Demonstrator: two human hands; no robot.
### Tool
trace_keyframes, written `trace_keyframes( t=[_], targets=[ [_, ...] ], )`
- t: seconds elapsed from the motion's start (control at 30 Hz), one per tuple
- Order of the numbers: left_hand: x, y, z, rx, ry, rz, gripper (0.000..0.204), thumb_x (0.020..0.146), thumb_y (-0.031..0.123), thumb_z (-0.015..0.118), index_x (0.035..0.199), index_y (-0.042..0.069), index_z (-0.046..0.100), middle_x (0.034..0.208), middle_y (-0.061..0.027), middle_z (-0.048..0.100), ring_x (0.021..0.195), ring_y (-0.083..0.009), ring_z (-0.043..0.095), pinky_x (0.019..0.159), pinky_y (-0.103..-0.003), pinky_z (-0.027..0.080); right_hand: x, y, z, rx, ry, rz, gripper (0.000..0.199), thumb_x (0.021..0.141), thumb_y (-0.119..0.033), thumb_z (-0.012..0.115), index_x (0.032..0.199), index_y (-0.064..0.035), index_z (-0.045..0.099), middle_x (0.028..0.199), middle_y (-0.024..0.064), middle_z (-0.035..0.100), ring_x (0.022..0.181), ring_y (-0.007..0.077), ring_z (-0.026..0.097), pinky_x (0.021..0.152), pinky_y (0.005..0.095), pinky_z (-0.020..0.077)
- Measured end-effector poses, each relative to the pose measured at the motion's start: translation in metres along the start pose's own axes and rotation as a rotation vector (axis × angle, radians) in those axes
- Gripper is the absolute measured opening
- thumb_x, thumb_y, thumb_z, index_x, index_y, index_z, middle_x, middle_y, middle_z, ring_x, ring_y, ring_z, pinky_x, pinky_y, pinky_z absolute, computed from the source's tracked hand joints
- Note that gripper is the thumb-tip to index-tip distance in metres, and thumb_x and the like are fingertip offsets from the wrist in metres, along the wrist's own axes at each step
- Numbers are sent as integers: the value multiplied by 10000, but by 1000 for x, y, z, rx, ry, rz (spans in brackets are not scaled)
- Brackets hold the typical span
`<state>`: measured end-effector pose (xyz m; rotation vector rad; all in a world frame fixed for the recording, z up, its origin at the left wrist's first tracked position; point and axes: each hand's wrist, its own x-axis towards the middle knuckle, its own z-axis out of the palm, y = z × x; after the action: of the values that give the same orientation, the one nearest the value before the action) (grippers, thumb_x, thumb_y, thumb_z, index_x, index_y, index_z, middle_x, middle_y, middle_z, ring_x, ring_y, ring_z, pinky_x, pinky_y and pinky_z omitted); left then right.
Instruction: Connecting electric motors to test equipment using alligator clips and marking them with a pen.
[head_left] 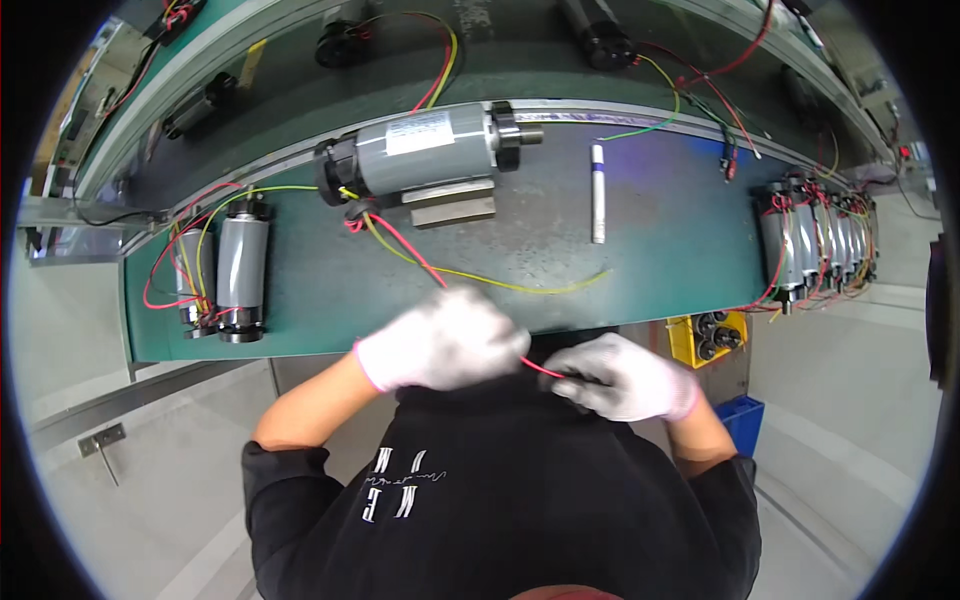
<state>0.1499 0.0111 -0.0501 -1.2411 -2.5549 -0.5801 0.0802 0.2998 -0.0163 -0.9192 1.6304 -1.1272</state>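
A large grey cylindrical electric motor [400, 155] with black end caps lies on a metal block [453, 205] on the green bench. A red wire [412, 250] runs from its left end into my left hand [448, 340], which wears a white glove and is closed on the wire, slightly blurred. The wire shows again between the hands and ends at my right hand [622, 378], also gloved, with its fingers pinched. Whether that hand holds anything besides the wire is hidden. A yellow-green wire [510, 287] from the motor trails loose over the bench.
Two smaller grey motors [243, 265] stand at the left, and a row of several motors [815, 240] at the right. A white marker pen [598, 195] lies right of centre. Below the bench edge are a yellow bin [685, 342] of black parts and a blue bin [742, 425].
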Motion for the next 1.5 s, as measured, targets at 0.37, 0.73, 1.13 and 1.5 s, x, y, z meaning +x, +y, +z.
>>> trace_keyframes(
  t=[0.37,0.73,1.13,1.5],
  targets=[
    [150,99,90,-402,-85,125,139,987,205,684,943,74,676,841,-51,614,763,-240,691,690,-386,584,-52,99,-257,-1537,636,511,536,875,-30,639,1410,-9,649,1353,279,681,1272,441,649,1091,510,543],
    [111,24,45,-1007,513,-844,206,1088,133,654,1207,22,780,1015,-34,731,826,-115,620,798,-298,512,-21,107,-331,-1604,480,22,308,1030,-154,692,1317,-42,704,1220,199,744,1087,445,704,966,483,566],
    [100,-3,6,-1155,662,-1020,184,1089,107,653,1160,-45,729,939,8,658,833,-62,547,749,-247,452,-20,-55,-112,-434,692,-166,246,991,-116,788,1165,58,778,914,121,789,753,155,713,722,296,558],
    [86,4,0,-1197,604,-966,211,1087,140,612,1086,-38,726,972,-22,712,808,-70,548,752,-260,464,3,-55,-108,-550,677,-335,248,929,-47,806,1146,73,803,891,133,810,722,181,749,707,299,580]
  ],
)
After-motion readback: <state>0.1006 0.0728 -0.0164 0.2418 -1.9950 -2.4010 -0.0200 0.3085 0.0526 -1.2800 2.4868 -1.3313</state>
